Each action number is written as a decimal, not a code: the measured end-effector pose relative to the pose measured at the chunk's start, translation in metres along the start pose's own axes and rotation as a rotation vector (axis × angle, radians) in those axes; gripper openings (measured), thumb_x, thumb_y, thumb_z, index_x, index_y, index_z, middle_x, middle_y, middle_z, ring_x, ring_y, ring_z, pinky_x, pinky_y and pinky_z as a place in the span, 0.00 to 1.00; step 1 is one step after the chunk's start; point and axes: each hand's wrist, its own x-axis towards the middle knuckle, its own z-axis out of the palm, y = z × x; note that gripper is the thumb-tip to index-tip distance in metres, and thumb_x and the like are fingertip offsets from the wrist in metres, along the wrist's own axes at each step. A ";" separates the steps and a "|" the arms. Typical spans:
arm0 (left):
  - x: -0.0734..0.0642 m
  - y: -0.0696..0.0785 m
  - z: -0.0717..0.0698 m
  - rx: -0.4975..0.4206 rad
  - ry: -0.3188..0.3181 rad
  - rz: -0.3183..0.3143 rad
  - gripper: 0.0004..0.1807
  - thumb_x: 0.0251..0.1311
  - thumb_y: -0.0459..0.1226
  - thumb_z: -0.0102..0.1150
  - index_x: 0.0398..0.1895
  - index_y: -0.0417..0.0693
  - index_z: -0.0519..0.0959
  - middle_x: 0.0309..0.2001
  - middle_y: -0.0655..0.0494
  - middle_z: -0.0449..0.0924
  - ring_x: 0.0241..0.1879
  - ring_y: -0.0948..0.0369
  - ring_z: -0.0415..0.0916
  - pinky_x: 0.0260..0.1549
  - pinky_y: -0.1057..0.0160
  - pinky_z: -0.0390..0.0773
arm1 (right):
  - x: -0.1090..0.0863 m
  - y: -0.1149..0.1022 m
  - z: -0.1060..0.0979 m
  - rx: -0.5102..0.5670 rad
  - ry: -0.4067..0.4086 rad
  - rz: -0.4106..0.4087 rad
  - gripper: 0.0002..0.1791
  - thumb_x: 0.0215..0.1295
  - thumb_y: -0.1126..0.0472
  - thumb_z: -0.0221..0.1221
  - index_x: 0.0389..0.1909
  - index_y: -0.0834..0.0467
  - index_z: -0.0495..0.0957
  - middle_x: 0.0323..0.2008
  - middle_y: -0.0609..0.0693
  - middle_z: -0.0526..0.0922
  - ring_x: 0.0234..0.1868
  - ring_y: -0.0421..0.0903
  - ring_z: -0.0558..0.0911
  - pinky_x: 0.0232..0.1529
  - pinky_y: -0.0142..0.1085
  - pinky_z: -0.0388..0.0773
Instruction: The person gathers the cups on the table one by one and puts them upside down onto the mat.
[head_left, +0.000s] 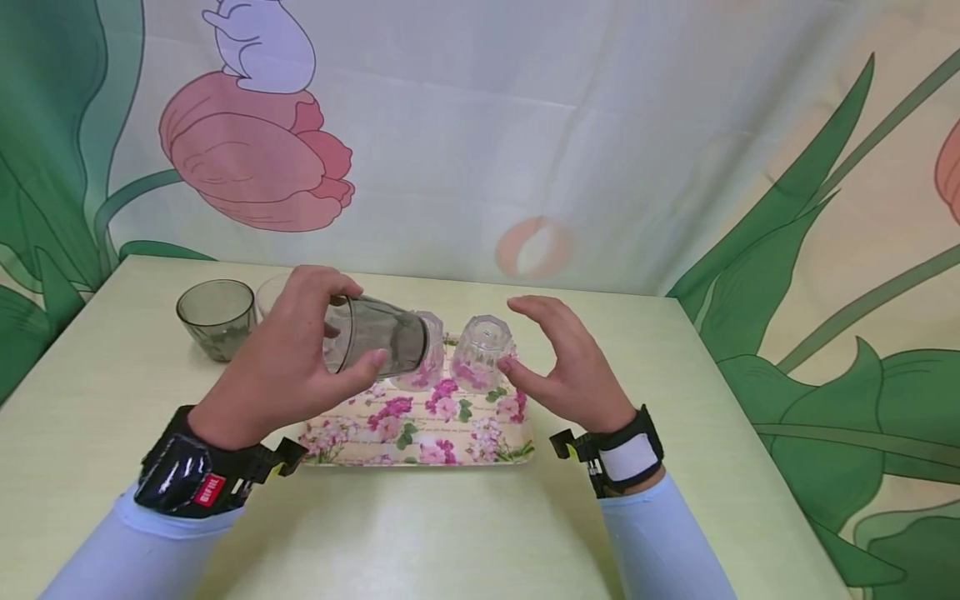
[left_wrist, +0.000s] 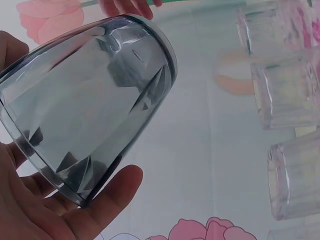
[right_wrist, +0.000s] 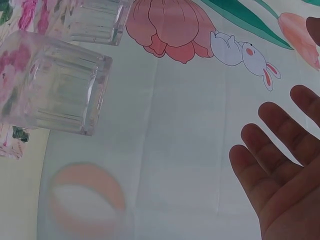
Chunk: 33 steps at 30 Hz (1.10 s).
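Observation:
My left hand (head_left: 281, 367) grips a grey tinted glass tumbler (head_left: 386, 333) by its rim end, fingers and thumb round it. The tumbler lies tipped on its side in the air over the tray, its base pointing right. My right hand (head_left: 573, 367) is held up to the right of it, fingers spread and holding nothing. Close to those fingertips, a clear faceted glass (head_left: 480, 354) stands upside down on the flowered tray (head_left: 420, 454). Beside it another clear glass (head_left: 431, 367) is partly hidden behind the tumbler. The left wrist view shows several clear glasses (left_wrist: 290, 92) along the right.
A second grey tinted glass (head_left: 216, 317) stands upright at the back left of the pale table (head_left: 420, 533). Next to it a paler glass (head_left: 270, 293) is mostly hidden by my left hand. Behind the table hangs a printed curtain (head_left: 450, 142).

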 end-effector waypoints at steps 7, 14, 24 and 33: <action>0.004 0.010 0.012 -0.020 0.020 0.039 0.35 0.52 0.48 0.68 0.58 0.41 0.65 0.56 0.45 0.66 0.48 0.56 0.66 0.40 0.59 0.75 | -0.001 0.002 0.002 0.016 -0.015 -0.027 0.41 0.56 0.51 0.71 0.69 0.55 0.68 0.64 0.52 0.74 0.67 0.49 0.71 0.67 0.49 0.70; 0.011 0.018 0.023 -0.067 0.034 0.110 0.34 0.52 0.49 0.67 0.56 0.41 0.65 0.55 0.46 0.66 0.50 0.55 0.66 0.41 0.60 0.75 | -0.002 -0.002 0.003 0.045 -0.053 -0.028 0.43 0.55 0.48 0.70 0.71 0.53 0.66 0.66 0.51 0.72 0.68 0.49 0.70 0.68 0.49 0.69; 0.012 0.026 0.032 -0.114 0.038 0.166 0.34 0.52 0.50 0.65 0.55 0.41 0.65 0.52 0.47 0.67 0.50 0.56 0.66 0.36 0.61 0.77 | 0.001 -0.005 0.013 0.139 -0.058 -0.139 0.43 0.56 0.44 0.70 0.71 0.54 0.66 0.64 0.50 0.73 0.66 0.47 0.71 0.68 0.43 0.70; 0.011 0.032 0.037 -0.141 0.041 0.181 0.34 0.52 0.50 0.65 0.56 0.41 0.65 0.52 0.47 0.68 0.51 0.54 0.67 0.37 0.58 0.77 | 0.001 -0.012 0.018 0.167 -0.075 -0.196 0.48 0.51 0.47 0.75 0.71 0.57 0.64 0.65 0.53 0.73 0.65 0.47 0.72 0.67 0.41 0.71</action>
